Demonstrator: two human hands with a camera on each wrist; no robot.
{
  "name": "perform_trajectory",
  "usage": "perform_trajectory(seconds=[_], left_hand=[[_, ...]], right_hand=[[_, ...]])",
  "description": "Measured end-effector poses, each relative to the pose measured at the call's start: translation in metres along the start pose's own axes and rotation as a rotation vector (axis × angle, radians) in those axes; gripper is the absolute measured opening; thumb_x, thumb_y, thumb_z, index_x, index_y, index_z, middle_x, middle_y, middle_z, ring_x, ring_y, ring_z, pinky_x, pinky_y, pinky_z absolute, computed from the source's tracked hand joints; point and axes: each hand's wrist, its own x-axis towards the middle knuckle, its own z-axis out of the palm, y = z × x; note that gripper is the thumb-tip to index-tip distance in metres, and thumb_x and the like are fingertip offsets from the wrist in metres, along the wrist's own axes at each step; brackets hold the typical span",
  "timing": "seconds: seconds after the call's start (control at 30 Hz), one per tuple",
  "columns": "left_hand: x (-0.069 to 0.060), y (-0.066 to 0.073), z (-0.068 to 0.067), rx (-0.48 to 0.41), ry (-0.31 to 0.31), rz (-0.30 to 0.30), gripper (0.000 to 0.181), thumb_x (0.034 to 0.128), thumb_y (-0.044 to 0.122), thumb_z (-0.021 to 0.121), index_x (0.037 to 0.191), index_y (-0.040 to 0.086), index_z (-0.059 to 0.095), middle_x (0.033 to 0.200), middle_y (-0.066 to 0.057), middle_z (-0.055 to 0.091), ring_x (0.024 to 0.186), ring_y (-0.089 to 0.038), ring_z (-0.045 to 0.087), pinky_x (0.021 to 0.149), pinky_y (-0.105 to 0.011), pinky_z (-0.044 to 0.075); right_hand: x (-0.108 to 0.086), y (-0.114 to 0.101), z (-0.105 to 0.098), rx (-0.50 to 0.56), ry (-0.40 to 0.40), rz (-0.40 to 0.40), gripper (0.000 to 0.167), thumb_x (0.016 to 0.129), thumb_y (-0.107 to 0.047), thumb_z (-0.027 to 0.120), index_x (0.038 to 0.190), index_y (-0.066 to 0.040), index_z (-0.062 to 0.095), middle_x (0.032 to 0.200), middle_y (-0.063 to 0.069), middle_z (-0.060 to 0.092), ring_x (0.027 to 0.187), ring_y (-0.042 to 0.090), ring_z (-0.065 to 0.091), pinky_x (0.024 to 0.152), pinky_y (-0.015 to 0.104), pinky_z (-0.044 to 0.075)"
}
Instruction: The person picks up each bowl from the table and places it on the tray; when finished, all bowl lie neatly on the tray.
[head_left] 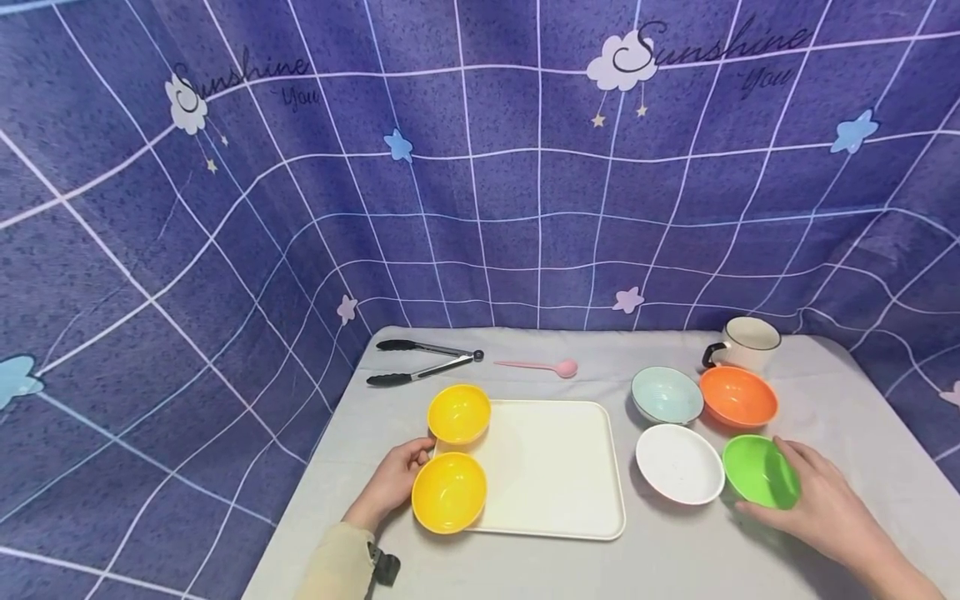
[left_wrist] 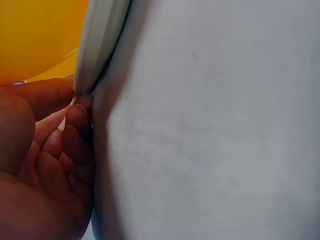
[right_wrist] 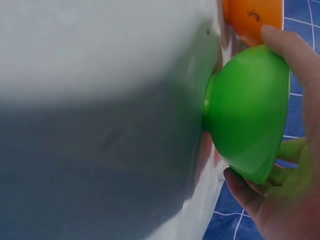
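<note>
My left hand [head_left: 395,479] pinches the left edge of a cream tray [head_left: 551,467]. The tray's rim [left_wrist: 102,42] lies between thumb and curled fingers in the left wrist view. Two yellow bowls stand on the tray's left side, the farther bowl [head_left: 459,414] behind the nearer bowl [head_left: 449,493]. At the right, my right hand [head_left: 817,500] grips a green bowl [head_left: 757,471] by its side, thumb and fingers spread around it. In the right wrist view the green bowl [right_wrist: 250,112] appears upright, its base at or close to the table.
Left of the green bowl stands a white bowl [head_left: 679,465]. Behind are a pale blue bowl [head_left: 667,396], an orange bowl [head_left: 738,397] and a cream mug [head_left: 750,343]. Black-handled tongs [head_left: 431,362] and a pink spoon [head_left: 564,367] lie behind the tray. A patterned curtain [head_left: 510,183] encloses the table.
</note>
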Motion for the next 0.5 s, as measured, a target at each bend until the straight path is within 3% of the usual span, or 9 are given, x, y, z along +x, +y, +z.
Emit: perform_trajectory(seconds=[0.23, 0.5], left_hand=[[0.001, 0.002, -0.001, 0.0, -0.014, -0.013, 0.044, 0.0956, 0.0, 0.067, 0.14, 0.003, 0.064, 0.088, -0.001, 0.06, 0.092, -0.02, 0.055, 0.088, -0.041, 0.044], [-0.001, 0.004, -0.002, -0.009, -0.022, -0.024, 0.045, 0.0956, -0.001, 0.066, 0.141, 0.002, 0.063, 0.087, -0.002, 0.06, 0.09, -0.02, 0.055, 0.088, -0.042, 0.044]], right_hand=[[0.004, -0.001, -0.006, -0.028, -0.006, 0.017, 0.121, 0.053, -0.041, 0.103, 0.141, 0.019, 0.046, 0.13, 0.04, 0.048, 0.114, 0.061, 0.046, 0.087, 0.076, 0.038], [0.018, -0.005, -0.026, -0.05, 0.028, -0.008, 0.12, 0.052, -0.041, 0.103, 0.139, 0.021, 0.047, 0.128, 0.041, 0.049, 0.111, 0.06, 0.048, 0.085, 0.074, 0.039]])
